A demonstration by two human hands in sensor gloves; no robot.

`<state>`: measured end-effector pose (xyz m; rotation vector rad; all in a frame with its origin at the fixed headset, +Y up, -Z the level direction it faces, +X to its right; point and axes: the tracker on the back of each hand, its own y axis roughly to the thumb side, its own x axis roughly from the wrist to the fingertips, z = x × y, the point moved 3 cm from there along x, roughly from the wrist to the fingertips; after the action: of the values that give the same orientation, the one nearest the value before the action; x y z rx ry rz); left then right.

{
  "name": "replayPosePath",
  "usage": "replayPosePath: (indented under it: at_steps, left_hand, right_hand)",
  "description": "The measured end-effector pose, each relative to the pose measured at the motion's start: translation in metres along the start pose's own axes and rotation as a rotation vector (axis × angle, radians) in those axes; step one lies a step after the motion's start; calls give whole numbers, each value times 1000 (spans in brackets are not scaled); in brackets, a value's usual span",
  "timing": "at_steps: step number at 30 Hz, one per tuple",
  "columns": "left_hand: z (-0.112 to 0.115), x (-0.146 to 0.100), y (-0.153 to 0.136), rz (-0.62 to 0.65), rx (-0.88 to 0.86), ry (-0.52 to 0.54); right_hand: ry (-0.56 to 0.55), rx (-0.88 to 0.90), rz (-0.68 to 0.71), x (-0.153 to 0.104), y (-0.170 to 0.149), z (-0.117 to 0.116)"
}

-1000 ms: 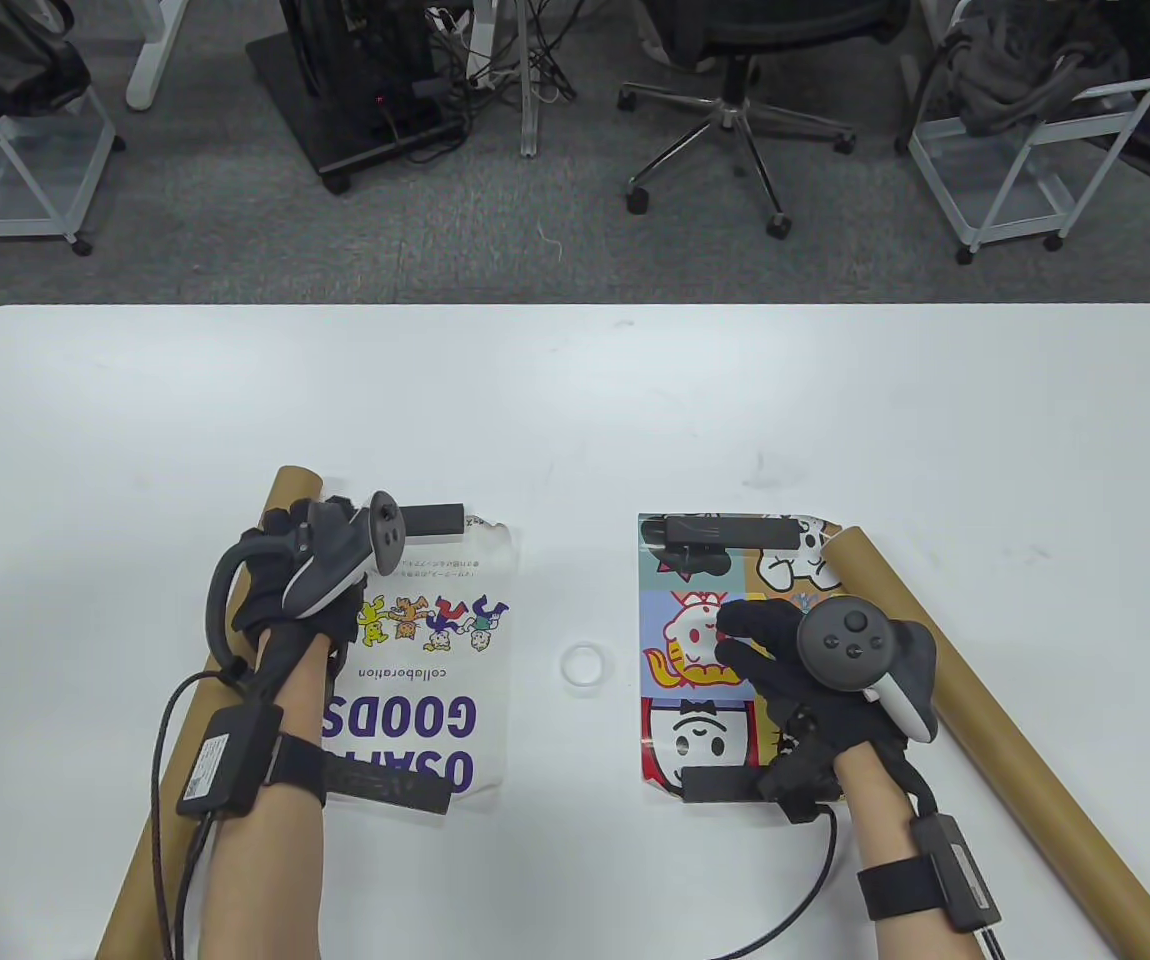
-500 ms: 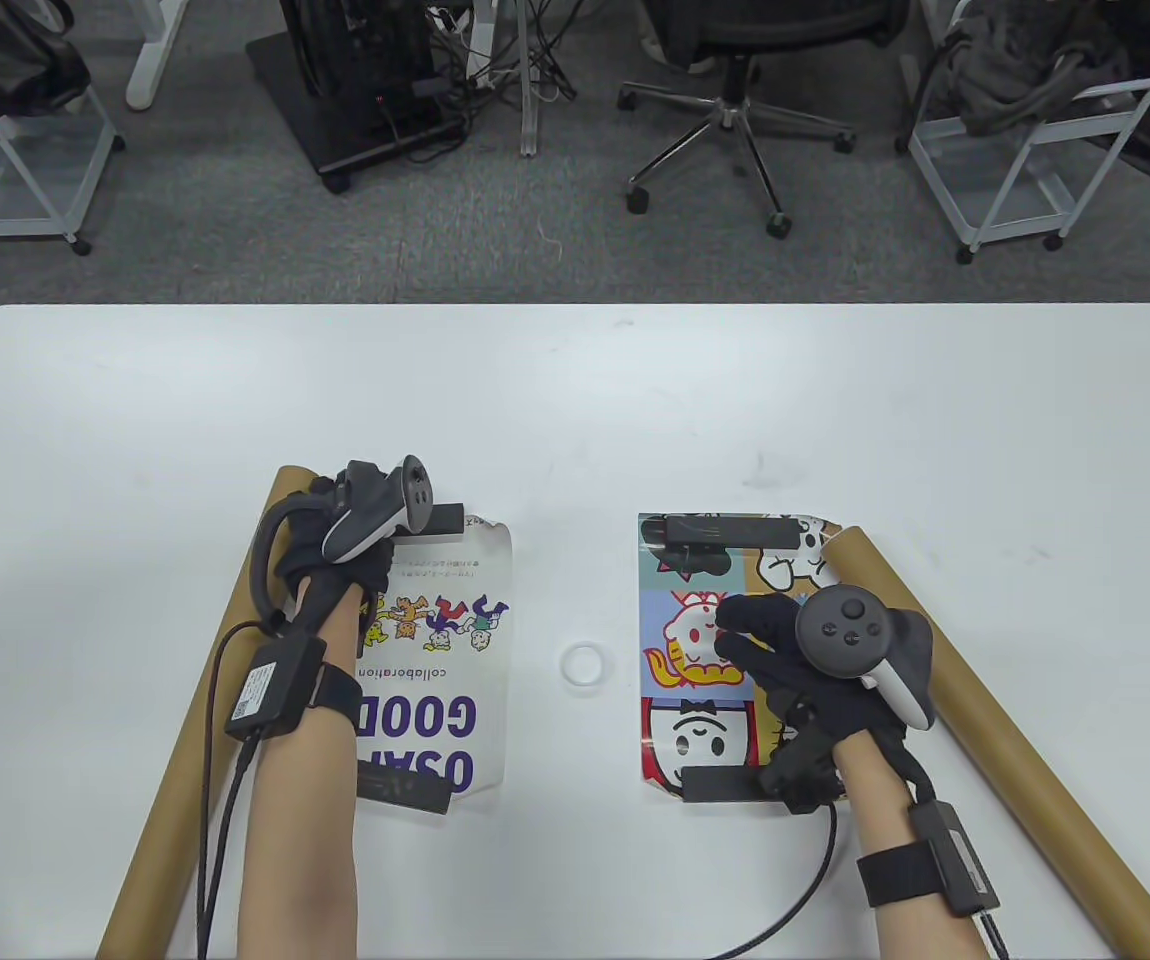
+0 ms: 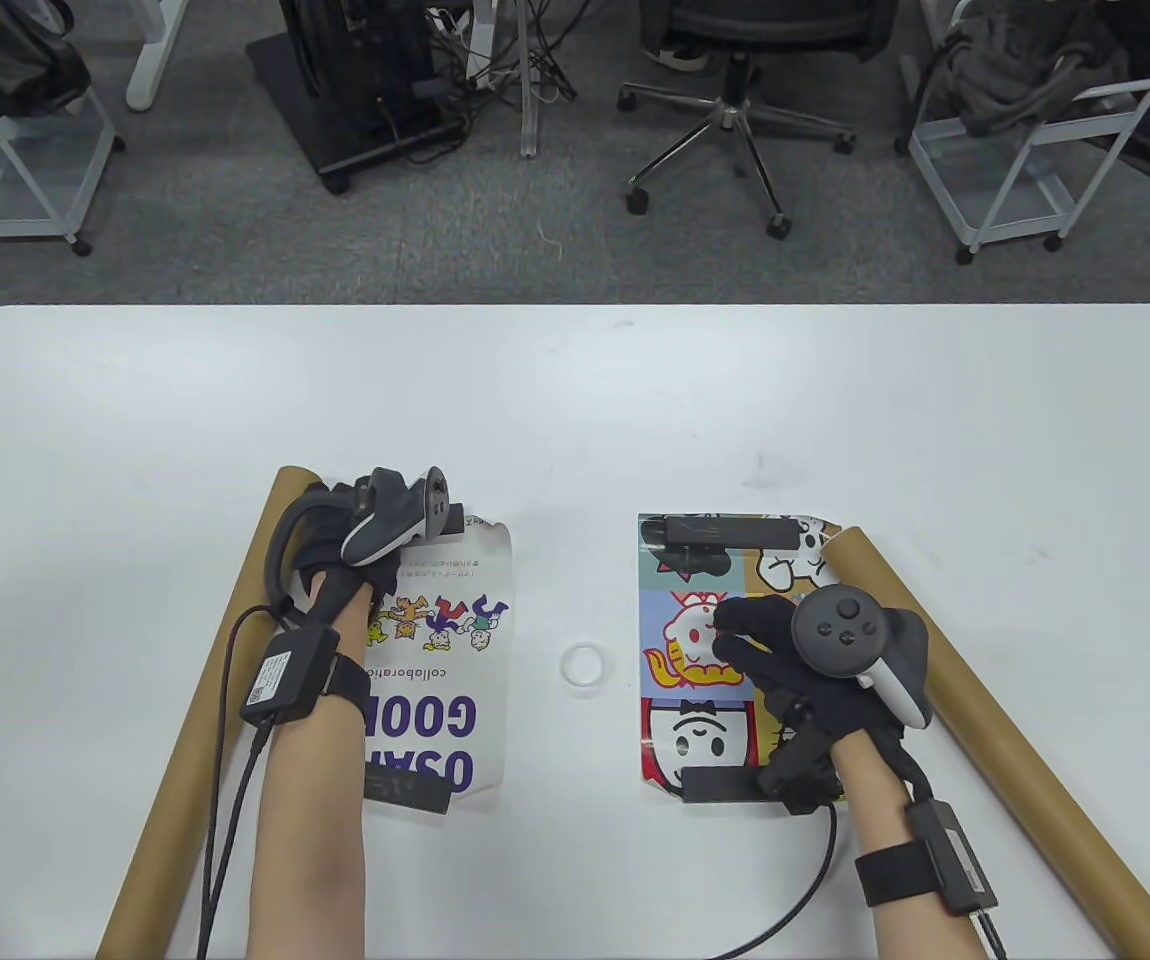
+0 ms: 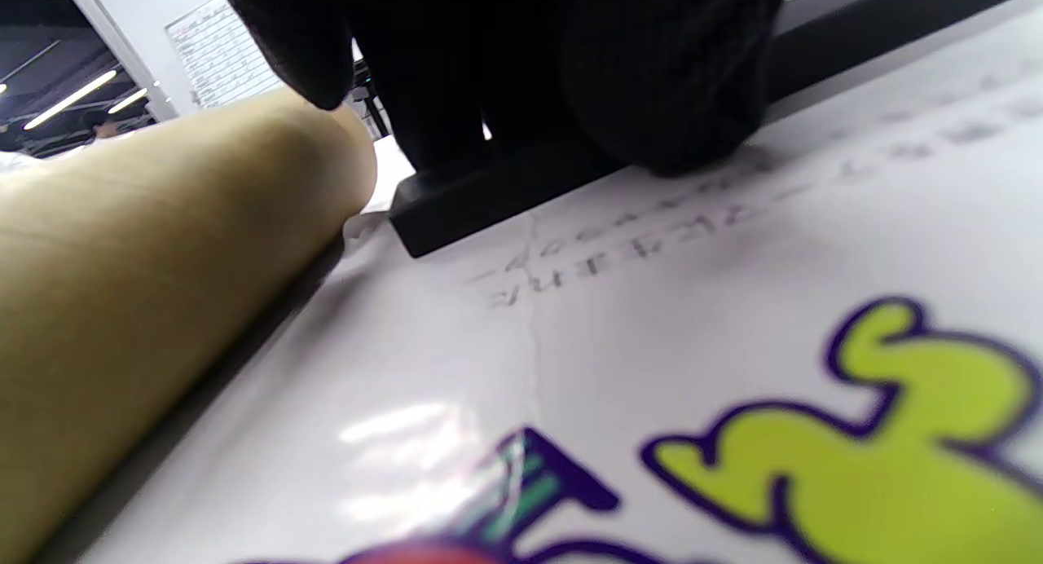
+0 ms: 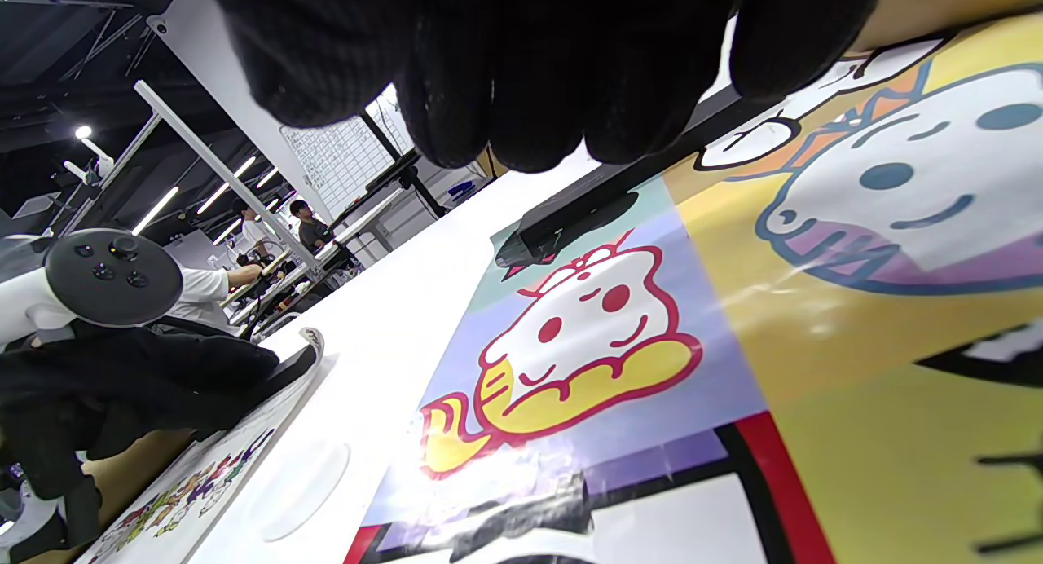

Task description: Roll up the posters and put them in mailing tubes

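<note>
Left hand point(image 3: 335, 540): at the far end of the white poster point(image 3: 445, 650), fingers curled down onto the black bar point(image 4: 652, 165) that lies across that end. The left wrist view shows fingertips touching the bar's top; whether they grip it I cannot tell.
Right hand point(image 3: 785, 670): rests on the colourful poster point(image 3: 695, 640); the right wrist view shows loosely curled fingers point(image 5: 521, 99) holding nothing.
White poster: flat, left of the desk's middle near the front edge, a second black bar point(image 3: 410, 790) across its near end.
Colourful poster: flat, right of the middle, a black bar point(image 3: 730, 530) at its far end and another point(image 3: 720, 783) at its near end.
Left mailing tube point(image 3: 190, 720): just beside the white poster's left edge, running to the desk's front edge; the wrist view shows its far end point(image 4: 163, 246) against the poster's margin.
Right mailing tube point(image 3: 1015, 750): slanted along the colourful poster's right side.
Clear ring point(image 3: 583, 665): on the desk point(image 3: 575, 400) between the posters; from the right wrist it appears as a faint oval point(image 5: 297, 491).
</note>
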<state>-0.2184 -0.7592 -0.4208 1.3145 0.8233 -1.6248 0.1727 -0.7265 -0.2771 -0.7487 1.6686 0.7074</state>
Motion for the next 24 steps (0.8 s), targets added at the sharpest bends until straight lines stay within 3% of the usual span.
replayPosePath:
  at_steps: [7,19,24]
  left_hand:
    - [2,-4,6,35,39,27]
    - [-46,-24,-7,39,41,130]
    - [-49,-28,-6,48,52,127]
  right_hand:
    - [1,-4,2,1,0,0]
    - [-1,-6,-4,1,0,0]
    - [-2,-4,-4,1,-1,0]
